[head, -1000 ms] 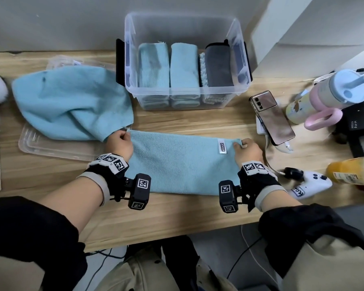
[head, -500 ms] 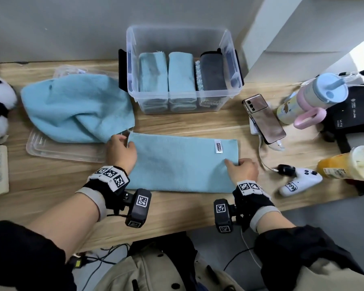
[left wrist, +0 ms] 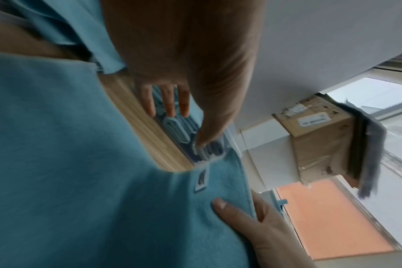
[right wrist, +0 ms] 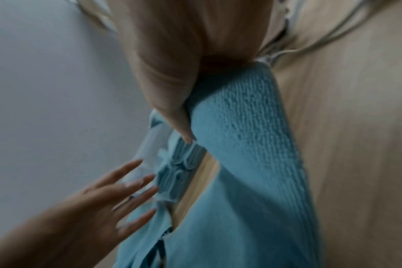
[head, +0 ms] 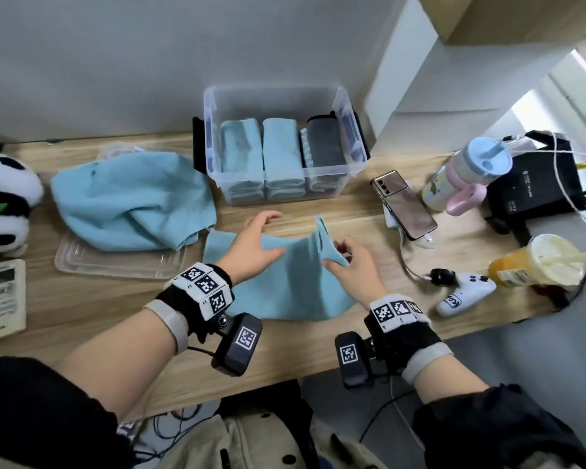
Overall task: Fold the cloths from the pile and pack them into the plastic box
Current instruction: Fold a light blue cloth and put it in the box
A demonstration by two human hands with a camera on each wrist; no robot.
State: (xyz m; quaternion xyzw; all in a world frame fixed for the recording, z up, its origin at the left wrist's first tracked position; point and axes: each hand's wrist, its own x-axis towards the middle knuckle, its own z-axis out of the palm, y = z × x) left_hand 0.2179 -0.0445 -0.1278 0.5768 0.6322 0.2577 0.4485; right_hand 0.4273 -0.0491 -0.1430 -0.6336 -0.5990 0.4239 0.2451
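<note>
A light blue cloth (head: 285,286) lies on the wooden table in front of the clear plastic box (head: 274,90), which holds folded blue cloths and a dark one standing in a row. My right hand (head: 347,262) pinches the cloth's right end between thumb and fingers and holds it raised, its corner (head: 320,228) pointing up. The right wrist view shows the thumb (right wrist: 184,116) pressed on the cloth (right wrist: 252,163). My left hand (head: 259,236) is open with straight fingers (left wrist: 168,101) over the cloth's middle (left wrist: 80,163). A pile of blue cloths (head: 132,201) sits to the left.
The pile rests on a clear lid (head: 115,265). A panda plush (head: 4,204) and a remote (head: 2,299) are at the far left. To the right lie a phone (head: 405,204), a tumbler (head: 471,174), a white controller (head: 464,292) and a drink cup (head: 538,262).
My right hand has lifted the cloth's right end off the table and carried it leftward. My left hand has let go of the left edge and moved over the middle, fingers straight.
</note>
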